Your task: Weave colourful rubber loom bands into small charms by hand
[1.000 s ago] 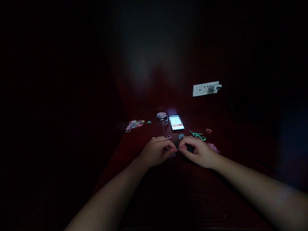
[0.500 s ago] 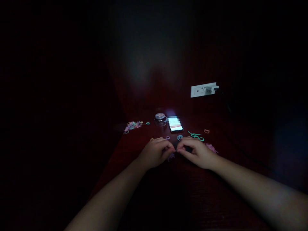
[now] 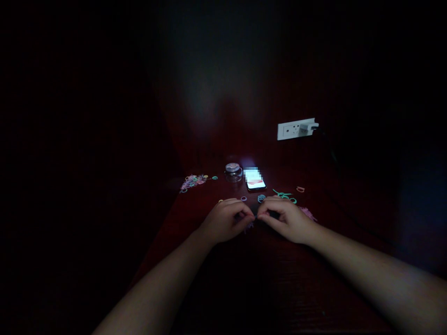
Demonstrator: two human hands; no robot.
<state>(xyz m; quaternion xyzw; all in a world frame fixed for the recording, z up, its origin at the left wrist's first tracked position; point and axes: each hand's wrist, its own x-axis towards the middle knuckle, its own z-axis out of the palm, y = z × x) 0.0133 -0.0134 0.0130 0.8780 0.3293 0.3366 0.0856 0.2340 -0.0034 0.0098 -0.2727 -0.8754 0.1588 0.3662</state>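
Observation:
My left hand [image 3: 228, 218] and my right hand [image 3: 286, 218] meet fingertip to fingertip above the dark red table, each closed in a pinch. A thin, bluish sliver that looks like a small rubber band [image 3: 256, 216] shows between them; most of it is hidden by the fingers. Just below the left fingertips lies a purple cluster of bands [image 3: 248, 227]. Blue bands [image 3: 261, 198] sit right behind my right hand, with green bands [image 3: 284, 195] further right. A pink pile [image 3: 307, 213] is partly covered by the right wrist. One purple ring [image 3: 243, 198] lies behind the left hand.
A lit phone [image 3: 254, 179] lies at the back beside a lidded clear jar [image 3: 233, 173]. Mixed coloured bands [image 3: 193, 182] are heaped at the back left. A wall socket [image 3: 296, 129] holds a plug whose dark cable runs down at right. The surroundings are very dark.
The fingertips have drawn very slightly apart, and the bluish sliver between them shows a little more. Otherwise both hands hold their place.

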